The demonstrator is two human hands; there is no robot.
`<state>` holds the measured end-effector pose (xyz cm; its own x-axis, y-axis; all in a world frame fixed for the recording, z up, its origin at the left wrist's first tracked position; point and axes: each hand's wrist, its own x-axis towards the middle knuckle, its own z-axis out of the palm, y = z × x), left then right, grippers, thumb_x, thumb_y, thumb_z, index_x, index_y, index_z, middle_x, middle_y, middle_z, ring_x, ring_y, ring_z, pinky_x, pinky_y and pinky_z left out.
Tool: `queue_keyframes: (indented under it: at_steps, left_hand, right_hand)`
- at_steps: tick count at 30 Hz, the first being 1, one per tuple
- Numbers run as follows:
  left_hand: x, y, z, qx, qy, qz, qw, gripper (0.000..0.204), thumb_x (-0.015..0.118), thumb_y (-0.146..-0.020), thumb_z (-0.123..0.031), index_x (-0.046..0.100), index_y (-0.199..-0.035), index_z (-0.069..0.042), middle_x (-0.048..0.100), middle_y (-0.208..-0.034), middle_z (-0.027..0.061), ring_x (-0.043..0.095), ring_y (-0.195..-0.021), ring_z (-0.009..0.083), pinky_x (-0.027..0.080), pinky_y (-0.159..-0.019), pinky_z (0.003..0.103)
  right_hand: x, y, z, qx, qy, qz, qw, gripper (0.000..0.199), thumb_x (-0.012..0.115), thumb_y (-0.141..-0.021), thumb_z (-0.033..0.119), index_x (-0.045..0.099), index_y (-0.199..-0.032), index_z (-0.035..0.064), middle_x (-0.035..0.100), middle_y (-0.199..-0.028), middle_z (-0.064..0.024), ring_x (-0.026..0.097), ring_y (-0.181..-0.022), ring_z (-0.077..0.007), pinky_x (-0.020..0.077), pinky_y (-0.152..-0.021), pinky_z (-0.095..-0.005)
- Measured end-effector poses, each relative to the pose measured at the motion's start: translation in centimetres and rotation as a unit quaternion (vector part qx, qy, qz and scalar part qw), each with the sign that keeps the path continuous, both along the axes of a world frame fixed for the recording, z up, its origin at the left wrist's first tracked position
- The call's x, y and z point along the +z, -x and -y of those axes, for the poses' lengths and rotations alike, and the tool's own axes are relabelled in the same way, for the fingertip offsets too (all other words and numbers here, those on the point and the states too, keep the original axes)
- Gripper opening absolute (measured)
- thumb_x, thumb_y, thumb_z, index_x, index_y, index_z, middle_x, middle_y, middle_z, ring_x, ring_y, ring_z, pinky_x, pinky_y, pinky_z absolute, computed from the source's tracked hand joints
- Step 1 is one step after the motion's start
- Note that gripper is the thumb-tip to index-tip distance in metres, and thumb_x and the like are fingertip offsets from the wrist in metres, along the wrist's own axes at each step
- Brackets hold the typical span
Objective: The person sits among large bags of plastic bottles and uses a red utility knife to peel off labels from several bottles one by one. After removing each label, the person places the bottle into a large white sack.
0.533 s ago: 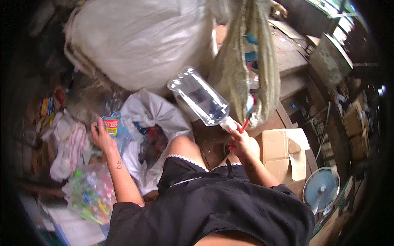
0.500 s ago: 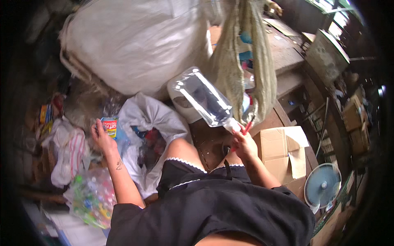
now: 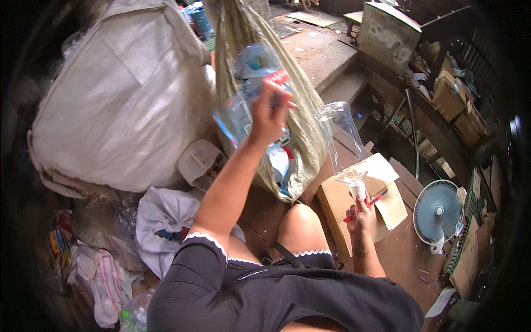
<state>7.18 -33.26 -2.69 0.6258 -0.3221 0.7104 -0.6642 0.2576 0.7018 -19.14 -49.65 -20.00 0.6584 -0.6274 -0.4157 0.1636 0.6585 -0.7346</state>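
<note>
We note the right hand clamped on the neck of a clear plastic bottle held upright over the cardboard box, left hand pinching its crumpled label; light, thin-walled, crushable, so the neck grips best.

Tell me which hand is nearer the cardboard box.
Right. The right hand, holding a clear bottle by its neck, is just over the cardboard box. The left hand is raised by the hanging sack, well above it.

Left hand raised with crumpled plastic — right hand gripping clear bottle, red tool.
</note>
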Motion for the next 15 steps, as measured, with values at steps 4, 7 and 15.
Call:
queue_keyframes:
  at_steps: [4, 7, 15]
  left_hand:
    - [-12.3, -4.0, 5.0, 0.028, -0.176, 0.047, 0.983, 0.022, 0.058, -0.089, -0.024, 0.053, -0.078, -0.005, 0.051, -0.059, 0.0040, 0.047, -0.052, 0.0123, 0.042, -0.051, 0.030]
    - [-27.1, -11.6, -1.0, -0.042, -0.436, -0.370, 0.819, 0.040, 0.062, -0.084, -0.034, 0.058, -0.114, -0.008, 0.063, -0.097, 0.0026, 0.058, -0.076, 0.0170, 0.047, -0.064, 0.030]
    - [-30.1, -21.2, -17.2, 0.313, -0.201, -0.487, 0.790, 0.054, 0.055, -0.084, -0.037, 0.048, -0.127, -0.005, 0.057, -0.119, 0.0121, 0.056, -0.102, 0.0261, 0.047, -0.081, 0.039]
  right_hand:
    - [-0.3, -0.5, 0.6, -0.026, -0.004, -0.024, 0.999, 0.046, 0.059, -0.087, 0.012, 0.041, -0.130, 0.0109, 0.058, -0.083, 0.0003, 0.032, -0.041, -0.0035, 0.0285, -0.040, -0.0204]
    - [-0.7, -1.4, 1.0, 0.003, 0.000, -0.031, 1.000, 0.054, 0.060, -0.086, 0.008, 0.036, -0.134, 0.0119, 0.046, -0.071, 0.0060, 0.033, -0.041, -0.0027, 0.0282, -0.040, -0.0208]
    - [-1.6, -3.0, 0.4, 0.016, 0.023, -0.029, 0.999, 0.055, 0.069, -0.080, 0.011, 0.045, -0.129, 0.0056, 0.051, -0.076, 0.0043, 0.037, -0.047, -0.0030, 0.0310, -0.042, -0.0190]
